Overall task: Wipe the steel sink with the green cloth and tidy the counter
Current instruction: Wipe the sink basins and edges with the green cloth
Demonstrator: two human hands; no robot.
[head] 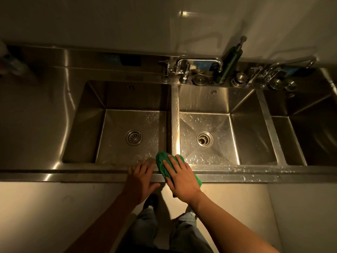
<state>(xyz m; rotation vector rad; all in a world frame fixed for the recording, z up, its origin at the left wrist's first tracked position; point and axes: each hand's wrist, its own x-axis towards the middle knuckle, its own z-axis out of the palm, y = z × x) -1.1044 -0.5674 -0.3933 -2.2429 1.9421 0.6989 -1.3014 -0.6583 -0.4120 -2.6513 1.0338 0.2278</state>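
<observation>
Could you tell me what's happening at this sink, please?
A person is wiping the steel sink. The right hand presses the green cloth flat on the front rim, at the divider between two basins. The left hand rests on the rim beside it. There are water drops on the rim further right.

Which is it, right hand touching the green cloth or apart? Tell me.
Touching. The head view shows the right hand flat on the green cloth, straight fingers pressing it onto the sink rim.
</observation>
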